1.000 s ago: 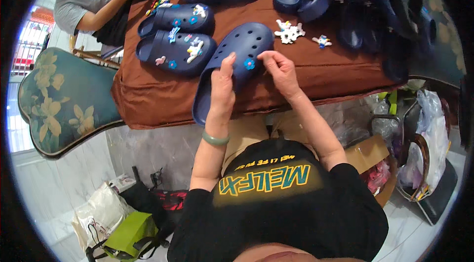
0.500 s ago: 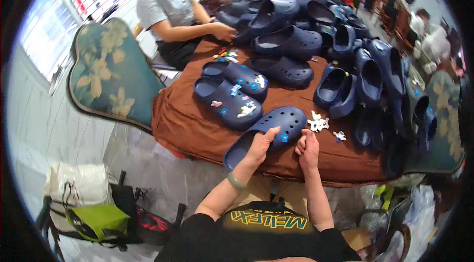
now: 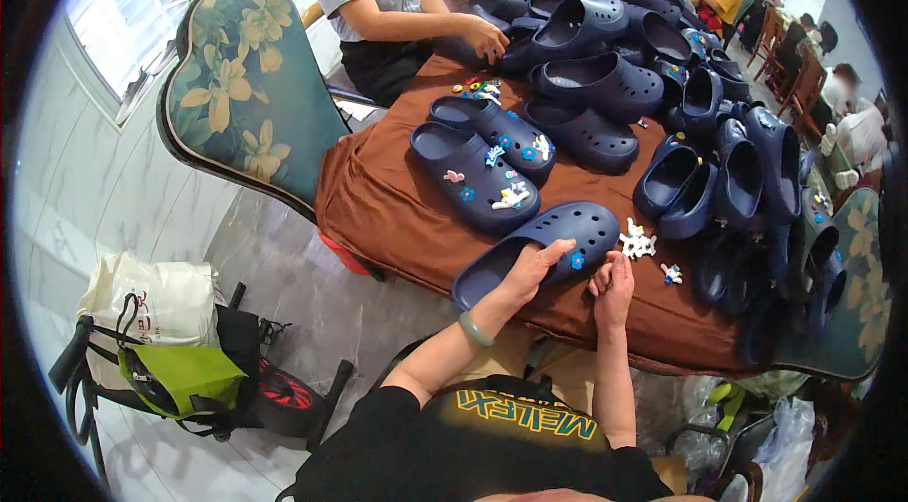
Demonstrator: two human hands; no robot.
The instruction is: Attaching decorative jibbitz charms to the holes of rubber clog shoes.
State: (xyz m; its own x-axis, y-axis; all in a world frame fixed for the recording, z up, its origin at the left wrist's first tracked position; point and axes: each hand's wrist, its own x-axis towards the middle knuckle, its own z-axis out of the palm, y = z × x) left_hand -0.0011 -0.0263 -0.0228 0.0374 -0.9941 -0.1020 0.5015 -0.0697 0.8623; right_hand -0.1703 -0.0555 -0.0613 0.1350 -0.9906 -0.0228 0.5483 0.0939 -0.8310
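Clog (image 3: 539, 247) lay on the counter (image 3: 397, 209) beside decorated clogs (image 3: 482, 166); left hand (image 3: 532, 268) gripped it, right hand (image 3: 613, 285) seemingly curled beside.

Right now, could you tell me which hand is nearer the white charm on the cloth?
Right. The right hand rests just left of the white charm; the left hand lies farther left, on the blue clog.

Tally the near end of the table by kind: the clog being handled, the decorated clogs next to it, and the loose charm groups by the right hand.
Clog under the left hand: 1
Decorated clogs beside it: 2
Loose charm groups near the right hand: 2
Total: 5
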